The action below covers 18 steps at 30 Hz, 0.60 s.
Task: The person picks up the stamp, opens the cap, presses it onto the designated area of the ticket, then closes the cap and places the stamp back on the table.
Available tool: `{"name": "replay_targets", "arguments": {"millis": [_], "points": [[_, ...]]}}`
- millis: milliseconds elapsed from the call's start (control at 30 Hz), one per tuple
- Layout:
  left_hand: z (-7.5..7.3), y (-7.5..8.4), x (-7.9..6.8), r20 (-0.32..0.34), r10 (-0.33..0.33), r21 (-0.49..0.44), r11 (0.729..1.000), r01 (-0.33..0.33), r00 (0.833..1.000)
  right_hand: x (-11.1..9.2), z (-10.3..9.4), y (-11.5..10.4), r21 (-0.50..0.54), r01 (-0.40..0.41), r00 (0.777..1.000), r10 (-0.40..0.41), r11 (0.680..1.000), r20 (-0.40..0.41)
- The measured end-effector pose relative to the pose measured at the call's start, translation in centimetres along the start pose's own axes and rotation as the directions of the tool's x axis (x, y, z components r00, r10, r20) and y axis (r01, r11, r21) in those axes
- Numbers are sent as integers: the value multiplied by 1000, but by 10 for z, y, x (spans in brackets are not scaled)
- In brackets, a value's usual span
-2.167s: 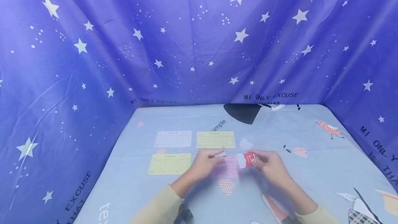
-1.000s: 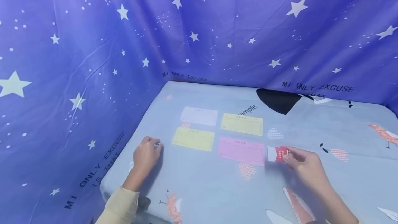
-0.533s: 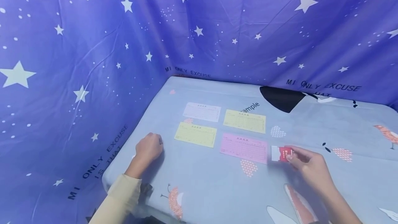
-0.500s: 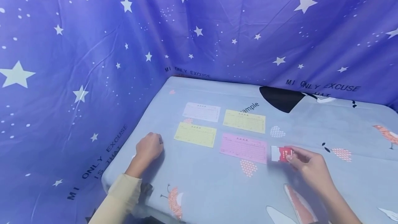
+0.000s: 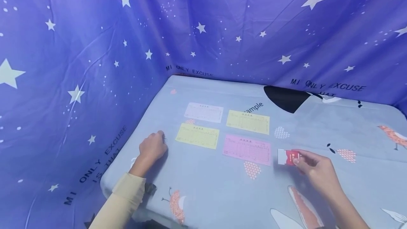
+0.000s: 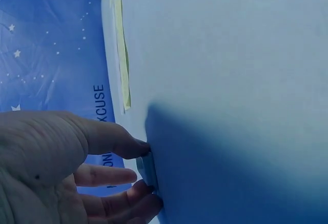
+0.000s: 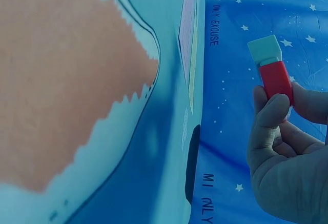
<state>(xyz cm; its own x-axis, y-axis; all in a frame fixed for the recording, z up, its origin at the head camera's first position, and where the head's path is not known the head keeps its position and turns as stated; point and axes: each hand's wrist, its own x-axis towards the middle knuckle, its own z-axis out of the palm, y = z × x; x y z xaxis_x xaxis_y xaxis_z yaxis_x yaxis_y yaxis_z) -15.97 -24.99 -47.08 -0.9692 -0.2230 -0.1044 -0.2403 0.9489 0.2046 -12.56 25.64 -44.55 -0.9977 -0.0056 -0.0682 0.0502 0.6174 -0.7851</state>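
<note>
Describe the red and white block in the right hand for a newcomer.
In the head view, find the pale blue printed cloth, then the rectangular pink paper slip on it. Just right of that slip, the bare right hand pinches a small red and white block, white end toward the slip. Unlike the flat paper slips nearby, it is thick, with a bright red body.

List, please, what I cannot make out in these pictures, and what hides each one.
- Small thing: mostly covered by the left hand in the left wrist view; its kind is unclear.
- Red and white block: one end is behind the right hand in the right wrist view.
- Pink paper: the writing is too small in the head view.
</note>
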Motion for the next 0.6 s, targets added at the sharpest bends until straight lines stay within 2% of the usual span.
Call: {"name": "replay_targets", "arguments": {"millis": [200, 333, 500, 600], "points": [[-2, -2, -1, 22, -5, 11, 1000, 4, 1000, 1, 3, -1, -5, 16, 1000, -16, 1000, -9], [-5, 0, -2, 10, 7, 20, 1000, -7, 1000, 2, 3, -1, 2, 39, 999, -39, 999, -17], [-6, 18, 3, -20, 108, -11, 994, -108, 994, 2, 4, -1, 11, 50, 998, -50, 999, -30], [-4, 35, 8, 4, 170, -11, 985, -170, 985, 2, 5, -3, 16, 44, 999, -44, 999, -29]]}}
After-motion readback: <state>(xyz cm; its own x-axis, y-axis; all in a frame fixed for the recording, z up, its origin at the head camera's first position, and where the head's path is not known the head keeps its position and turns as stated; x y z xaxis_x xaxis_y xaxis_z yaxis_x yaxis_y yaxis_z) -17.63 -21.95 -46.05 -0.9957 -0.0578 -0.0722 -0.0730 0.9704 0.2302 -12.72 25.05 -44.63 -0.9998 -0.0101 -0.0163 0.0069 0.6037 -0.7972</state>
